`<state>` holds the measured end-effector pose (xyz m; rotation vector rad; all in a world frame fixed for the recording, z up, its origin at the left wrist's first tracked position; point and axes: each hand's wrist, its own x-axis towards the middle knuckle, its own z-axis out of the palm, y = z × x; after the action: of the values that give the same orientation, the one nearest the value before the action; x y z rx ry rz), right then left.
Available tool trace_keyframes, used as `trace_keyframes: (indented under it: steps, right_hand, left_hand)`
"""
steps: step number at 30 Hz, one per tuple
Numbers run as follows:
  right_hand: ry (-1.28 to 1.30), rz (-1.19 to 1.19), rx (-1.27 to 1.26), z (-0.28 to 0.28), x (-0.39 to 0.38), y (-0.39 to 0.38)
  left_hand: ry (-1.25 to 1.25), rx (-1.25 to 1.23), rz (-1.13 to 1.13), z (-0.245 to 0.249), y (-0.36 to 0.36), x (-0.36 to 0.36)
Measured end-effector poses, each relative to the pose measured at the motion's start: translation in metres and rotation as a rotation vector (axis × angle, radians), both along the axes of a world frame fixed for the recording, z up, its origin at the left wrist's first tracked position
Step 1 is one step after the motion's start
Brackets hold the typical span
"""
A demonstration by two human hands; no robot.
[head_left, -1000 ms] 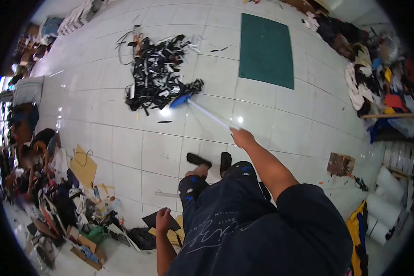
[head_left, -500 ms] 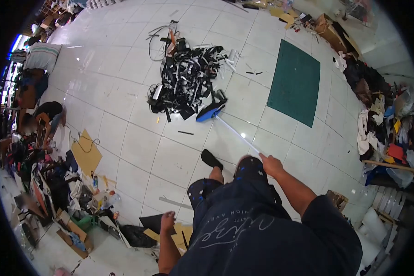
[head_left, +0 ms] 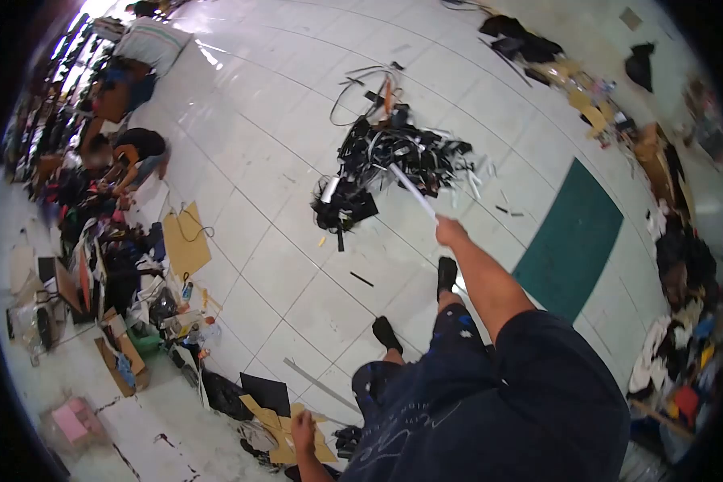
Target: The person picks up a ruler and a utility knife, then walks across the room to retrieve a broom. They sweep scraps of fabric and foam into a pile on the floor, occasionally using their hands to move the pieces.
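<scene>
My right hand [head_left: 451, 231] is wrapped round the end of a pale broom handle [head_left: 414, 193]. The handle slants up and left into a heap of black and white scrap strips [head_left: 402, 149] on the tiled floor, and the broom's head cannot be made out among them. Low in the view, my left hand [head_left: 303, 427] hangs over brown cardboard pieces, its fingers curled, with nothing visible in them. A thin black strip [head_left: 361, 279] and a small yellow scrap [head_left: 322, 241] lie below the heap.
A green mat [head_left: 574, 241] lies to the right of the heap. Clutter and a crouching person [head_left: 140, 145] are at the left, beside a tan board [head_left: 186, 238]. A cardboard box [head_left: 659, 165] and piled cloth [head_left: 683, 257] line the right. My feet stand below the heap.
The view has shifted, and the heap now appears further right. My right hand has moved up nearer the heap with the broom, whose blue head no longer shows. A second foot has come into view.
</scene>
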<state>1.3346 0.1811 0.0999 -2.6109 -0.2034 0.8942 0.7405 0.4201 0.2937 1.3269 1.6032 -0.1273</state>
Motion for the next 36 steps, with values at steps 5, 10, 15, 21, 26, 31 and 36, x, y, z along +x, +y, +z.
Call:
trace_keyframes:
  steps: [5,10,15,21,26,31,36]
  right_hand:
    - [-0.146,-0.007,0.097,0.017,0.155,0.053]
    - [0.455,-0.384,0.565,0.061,0.148,0.002]
    - [0.779,-0.662,0.656,0.084,0.071,-0.048]
    - [0.842,-0.751,0.808,0.106,-0.002,-0.114]
    - [0.665,-0.505,0.822,0.154,-0.052,-0.175]
    - [0.367,-0.316,0.807,0.174,-0.076,-0.206]
    - [0.203,-0.239,0.690,0.162,-0.059,-0.189]
  left_hand:
    - [0.029,-0.143,0.322,0.023,-0.132,0.009]
    - [-0.002,-0.450,0.277,0.002,-0.240,0.043]
    - [0.050,-0.267,0.148,-0.002,-0.264,0.086]
    - [-0.068,-0.085,0.265,-0.006,-0.235,0.071]
    - [-0.082,0.043,0.331,-0.007,-0.261,0.019]
    - [-0.090,-0.164,0.354,-0.064,-0.356,-0.083]
    - [0.060,-0.390,0.390,-0.083,-0.453,-0.094]
